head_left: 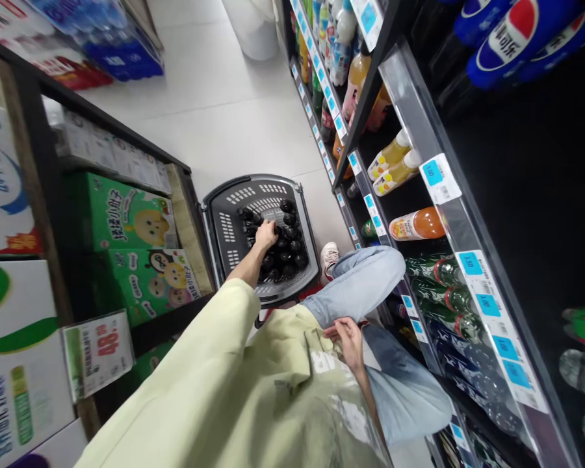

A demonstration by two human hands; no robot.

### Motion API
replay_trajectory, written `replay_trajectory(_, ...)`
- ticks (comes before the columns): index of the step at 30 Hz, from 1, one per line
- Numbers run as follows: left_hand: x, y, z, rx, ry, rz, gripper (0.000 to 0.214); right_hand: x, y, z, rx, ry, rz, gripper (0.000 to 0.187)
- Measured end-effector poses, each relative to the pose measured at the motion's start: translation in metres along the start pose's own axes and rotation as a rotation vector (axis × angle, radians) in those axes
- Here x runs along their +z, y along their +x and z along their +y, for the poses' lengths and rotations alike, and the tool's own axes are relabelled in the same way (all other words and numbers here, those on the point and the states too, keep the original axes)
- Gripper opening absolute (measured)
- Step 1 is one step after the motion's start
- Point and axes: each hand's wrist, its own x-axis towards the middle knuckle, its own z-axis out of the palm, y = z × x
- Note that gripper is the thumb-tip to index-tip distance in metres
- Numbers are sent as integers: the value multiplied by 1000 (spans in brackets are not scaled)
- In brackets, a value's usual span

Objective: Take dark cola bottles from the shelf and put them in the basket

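Note:
A grey shopping basket (230, 198) stands on the floor ahead of me, between two shelves. Inside it are several dark bottles (292, 234), upright with black caps towards me, packed mostly on the right side. My left hand (267, 234) reaches down into the basket, its fingers closed round the top of one dark bottle; the lower part of that bottle is hidden. My right hand (347, 341) rests by my lap near the hem of the pale yellow shirt (292, 351), fingers loosely bent and apart, with nothing visible in it.
On the right, a drinks shelf (419, 123) holds Pepsi bottles (507, 42), an orange drink bottle (419, 224) and green bottles (439, 270). Green cartons (131, 211) fill the left shelf. A white bin (253, 29) and blue-wrapped water packs (121, 58) stand farther off.

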Motion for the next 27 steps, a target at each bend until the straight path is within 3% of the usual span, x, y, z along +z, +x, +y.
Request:
replay_trajectory(11,21,22,5,19,10,-85,22,3,0,-14,72,-27,46,38)
replay_trajectory(18,22,27,11,-4,58,-124,34,2,4,-16,115,-36,64,30)
replay_trajectory(23,18,19,16,-30,118,-175,42,4,3,-22,124,-33,82,27)
replay_trajectory(27,-4,8,33,-13,143,-179,37,13,2,-29,136,17,99,28)
